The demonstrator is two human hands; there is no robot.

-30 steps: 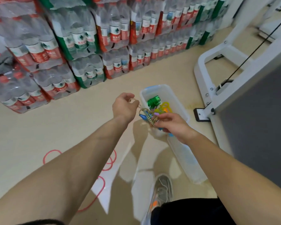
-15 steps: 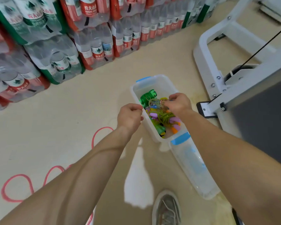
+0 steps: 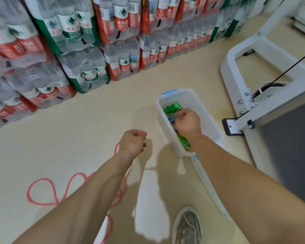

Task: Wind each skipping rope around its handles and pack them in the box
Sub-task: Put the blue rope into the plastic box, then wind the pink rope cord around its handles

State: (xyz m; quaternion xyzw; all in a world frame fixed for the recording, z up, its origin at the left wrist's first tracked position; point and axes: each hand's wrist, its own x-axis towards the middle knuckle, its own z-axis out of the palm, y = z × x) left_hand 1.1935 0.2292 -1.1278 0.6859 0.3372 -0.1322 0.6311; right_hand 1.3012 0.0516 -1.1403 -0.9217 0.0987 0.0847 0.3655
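Skipping rope, pink, lies slack on floor at 8 o'clock from box: light, limp, we judge; best gripped at handles, unseen. Right hand pinches wound bundle in box; left hand curled, empty.

We cannot tell what, if anything, our right hand holds inside the box, and our left forearm hides part of the pink rope.

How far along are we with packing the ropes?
Done: several wound ropes, a green rope among them, lie in the box. In hand: the right hand grips another bundle inside it; the left hand is curled, empty. Left: the pink rope lies loose on the floor.
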